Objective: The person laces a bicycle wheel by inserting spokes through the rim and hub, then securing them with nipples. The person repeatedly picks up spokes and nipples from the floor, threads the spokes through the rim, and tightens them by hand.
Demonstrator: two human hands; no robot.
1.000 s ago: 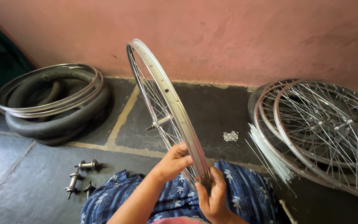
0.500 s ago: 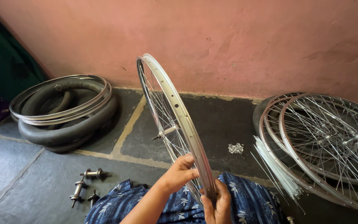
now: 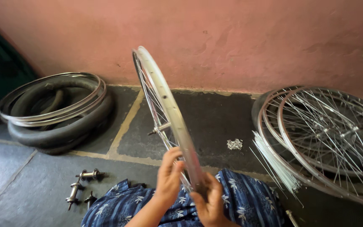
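A person sits on a dark stone floor (image 3: pixel 30 185) facing a pink wall (image 3: pixel 240 38), with blue flowered cloth (image 3: pixel 248 201) over the lap. Both hands hold a bicycle wheel (image 3: pixel 164 105) upright and edge-on. The left hand (image 3: pixel 169 176) grips the rim's near side; the right hand (image 3: pixel 209 201) closes on it just beside. To the left lie stacked tyres with rims (image 3: pixel 55 109) and a few hubs (image 3: pixel 82 185). To the right lie spoked wheels (image 3: pixel 328 138), loose spokes (image 3: pixel 274 162) and a small pile of nipples (image 3: pixel 234 144).
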